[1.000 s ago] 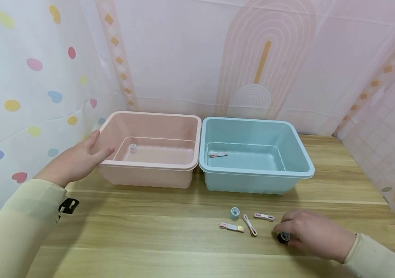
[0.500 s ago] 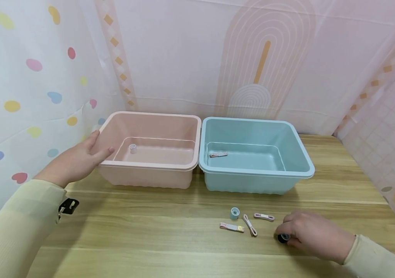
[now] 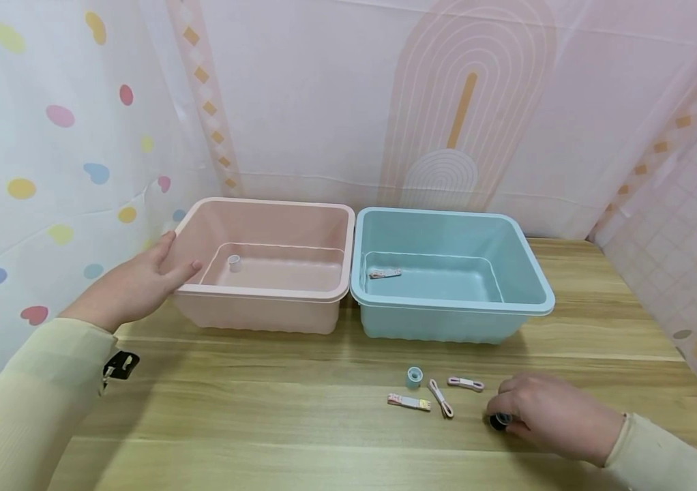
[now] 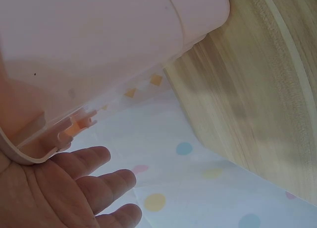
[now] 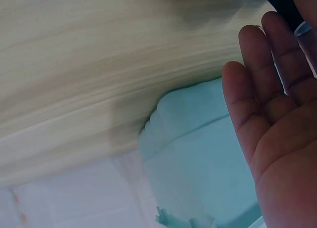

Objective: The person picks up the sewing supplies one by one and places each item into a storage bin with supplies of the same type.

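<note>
In the head view my right hand point(image 3: 554, 417) pinches a small black spool point(image 3: 499, 421) close over the wooden table. The right wrist view shows that black spool point(image 5: 286, 9) between thumb and fingertips. To its left lie a light blue spool point(image 3: 414, 377), a folded tape measure point(image 3: 408, 402) and two bundled pale pink cords, one slanted point(image 3: 440, 398) and one crosswise point(image 3: 466, 384). My left hand point(image 3: 134, 281) rests at the left rim of the pink bin point(image 3: 262, 294). In the left wrist view its fingers point(image 4: 111, 186) extend loosely outside the bin.
A light blue bin point(image 3: 453, 306) stands right beside the pink one. Inside it lies a folded tape point(image 3: 385, 273); a small white spool point(image 3: 234, 263) sits in the pink bin. Patterned curtains point(image 3: 312, 102) close off the back and sides of the table point(image 3: 250, 409).
My right hand has shifted very slightly to the right with the black spool between its fingers. The left hand, both bins and the loose items have stayed in place.
</note>
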### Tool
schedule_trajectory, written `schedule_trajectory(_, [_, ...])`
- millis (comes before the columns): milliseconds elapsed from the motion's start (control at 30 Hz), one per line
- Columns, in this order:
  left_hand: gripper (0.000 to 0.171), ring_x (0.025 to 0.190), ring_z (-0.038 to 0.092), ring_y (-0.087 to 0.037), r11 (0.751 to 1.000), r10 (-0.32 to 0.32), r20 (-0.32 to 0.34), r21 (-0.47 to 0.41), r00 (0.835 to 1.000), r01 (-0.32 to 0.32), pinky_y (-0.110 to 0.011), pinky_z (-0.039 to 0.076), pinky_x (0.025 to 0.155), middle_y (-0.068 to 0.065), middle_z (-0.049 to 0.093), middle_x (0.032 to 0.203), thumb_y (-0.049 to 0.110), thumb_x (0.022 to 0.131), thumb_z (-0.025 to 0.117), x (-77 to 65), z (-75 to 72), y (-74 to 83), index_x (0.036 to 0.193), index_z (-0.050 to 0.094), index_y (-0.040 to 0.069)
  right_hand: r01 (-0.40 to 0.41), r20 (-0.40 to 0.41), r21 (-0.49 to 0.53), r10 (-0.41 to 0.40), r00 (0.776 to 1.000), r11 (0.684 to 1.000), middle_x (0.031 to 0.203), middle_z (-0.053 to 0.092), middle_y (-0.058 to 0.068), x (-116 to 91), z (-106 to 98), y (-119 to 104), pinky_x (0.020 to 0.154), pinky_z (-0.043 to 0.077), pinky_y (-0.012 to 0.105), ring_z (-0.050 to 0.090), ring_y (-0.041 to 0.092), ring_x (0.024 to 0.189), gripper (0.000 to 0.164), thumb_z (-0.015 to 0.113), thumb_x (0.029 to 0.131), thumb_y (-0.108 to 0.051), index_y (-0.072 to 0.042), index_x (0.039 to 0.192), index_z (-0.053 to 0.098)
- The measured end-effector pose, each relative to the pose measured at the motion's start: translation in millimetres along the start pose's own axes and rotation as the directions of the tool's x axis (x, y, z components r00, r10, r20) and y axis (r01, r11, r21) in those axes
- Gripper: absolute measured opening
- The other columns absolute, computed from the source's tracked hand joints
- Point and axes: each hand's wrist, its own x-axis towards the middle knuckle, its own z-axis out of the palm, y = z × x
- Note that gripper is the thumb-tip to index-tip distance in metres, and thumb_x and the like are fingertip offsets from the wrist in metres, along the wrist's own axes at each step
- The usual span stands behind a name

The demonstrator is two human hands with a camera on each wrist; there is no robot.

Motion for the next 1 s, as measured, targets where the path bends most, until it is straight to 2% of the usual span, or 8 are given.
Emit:
schedule_trajectory(267, [0.101,0.149,0.020,-0.067,1.000,0.001,-0.003,0.000,1.000,-0.001,-0.083,0.025,0.112,-0.032,0.001,0.172,0.075,0.104,0.026,-0.6,-0.2,1.2,0.166,-0.016,0.007,0.018,-0.032,-0.024,-0.019,0.999,1.000,0.083,0.064,-0.019,3,-5,-1,0.065,0.055,0.024,0.056,-0.006,0.077,0.036,0.090,0.072,-0.003,-0.026,0.095,0.073])
schedule_trajectory(600, [0.102,0.149,0.020,-0.067,1.000,-0.003,0.000,0.001,1.000,0.003,-0.083,0.025,0.112,-0.033,0.001,0.172,0.076,0.104,0.026,-1.0,0.0,1.2,0.166,-0.017,0.008,0.079,-0.128,-0.066,-0.087,0.988,0.995,0.081,0.059,-0.020,7,-8,0,0.062,0.050,0.022,0.051,-0.008,0.074,0.041,0.091,0.067,-0.001,-0.025,0.090,0.068])
schedule_trajectory(1000, [0.102,0.150,0.018,-0.067,1.000,-0.003,-0.001,-0.001,1.000,0.003,-0.083,0.023,0.112,-0.032,0.000,0.172,0.077,0.104,0.026,0.0,0.3,0.0,0.166,-0.018,0.009,0.088,-0.192,-0.129,-0.111,0.975,0.988,0.086,0.064,-0.016,15,-16,-3,0.065,0.054,0.023,0.060,-0.001,0.078,0.038,0.091,0.069,-0.004,-0.021,0.099,0.075])
